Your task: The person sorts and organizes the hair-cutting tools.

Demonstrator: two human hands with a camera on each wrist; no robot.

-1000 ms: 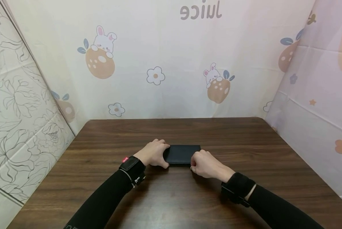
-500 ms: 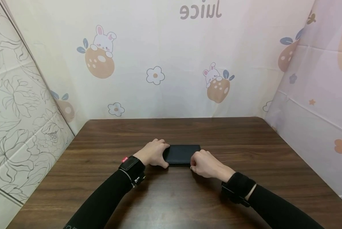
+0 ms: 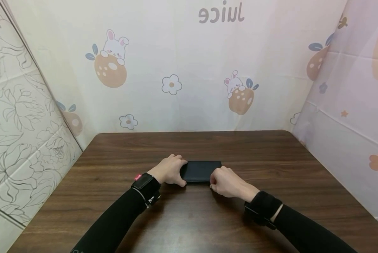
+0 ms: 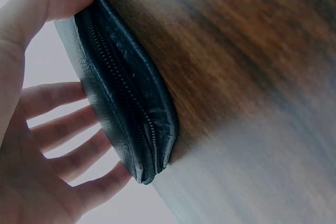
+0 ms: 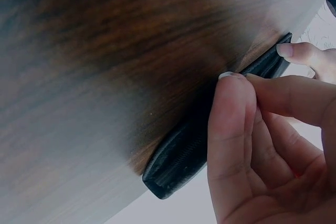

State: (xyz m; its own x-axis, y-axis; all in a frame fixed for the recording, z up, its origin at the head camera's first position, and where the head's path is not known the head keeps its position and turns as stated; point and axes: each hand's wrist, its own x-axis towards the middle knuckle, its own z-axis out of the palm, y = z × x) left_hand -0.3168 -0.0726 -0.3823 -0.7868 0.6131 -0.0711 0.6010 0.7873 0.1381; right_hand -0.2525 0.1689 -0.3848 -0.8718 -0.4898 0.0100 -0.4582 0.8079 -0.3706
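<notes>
A black zippered wallet (image 3: 199,171) lies flat on the brown table, its zip edge facing the person. My left hand (image 3: 170,170) grips its left end, thumb at the near edge and fingers spread behind. In the left wrist view, rows of zip teeth (image 4: 113,69) run along the wallet's edge and show apart toward the end. At the right part of that edge, my right hand (image 3: 226,181) has its fingers curled, with thumb and index finger (image 5: 228,108) pinched together against the zip. The zipper pull is hidden between those fingertips.
The wood-grain table (image 3: 189,218) reaches back to a printed curtain (image 3: 198,52) with rabbits and fruit. A flower-line panel (image 3: 24,116) stands at the left, and another curtain (image 3: 350,116) hangs along the right. Both wrists wear black bands (image 3: 146,188).
</notes>
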